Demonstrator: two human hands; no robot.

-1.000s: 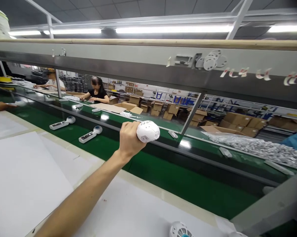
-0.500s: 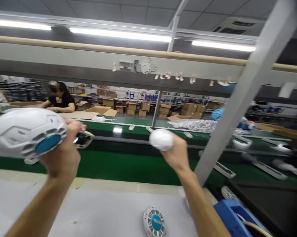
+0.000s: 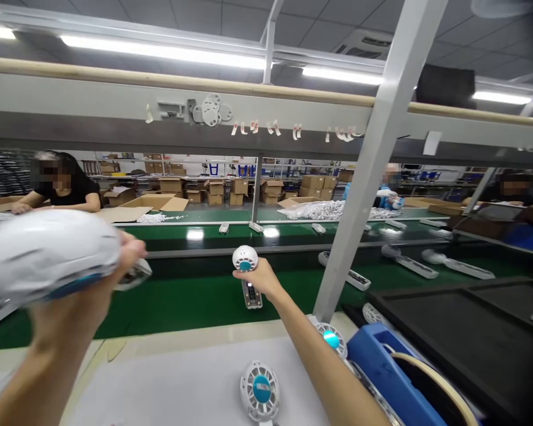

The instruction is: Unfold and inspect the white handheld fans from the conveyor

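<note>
- The green conveyor belt point(image 3: 195, 302) runs left to right across the view, past the white worktable point(image 3: 181, 384) at the near edge, with a slanted grey post point(image 3: 359, 195) rising on the right side.
- The left hand point(image 3: 93, 290) is up close to the camera, fingers wrapped round a white handheld fan point(image 3: 48, 251) with a blue patch underneath; it is blurred, so the exact grip is hard to read, but the hand is closed on it.
- The right hand point(image 3: 259, 278) is stretched out over the belt, well ahead of the left, fingers curled round a second handheld fan point(image 3: 247, 275).
- That second fan stands head-up, its handle pointing down toward the belt, long axis near upright, its lower end just above or on the green surface; I cannot tell which.
- More fans lie along the belt point(image 3: 341, 272) to the right.
- A loose fan head point(image 3: 259, 390) rests on the worktable, below the right forearm.
- Other people point(image 3: 57, 186) work on the far side.
</note>
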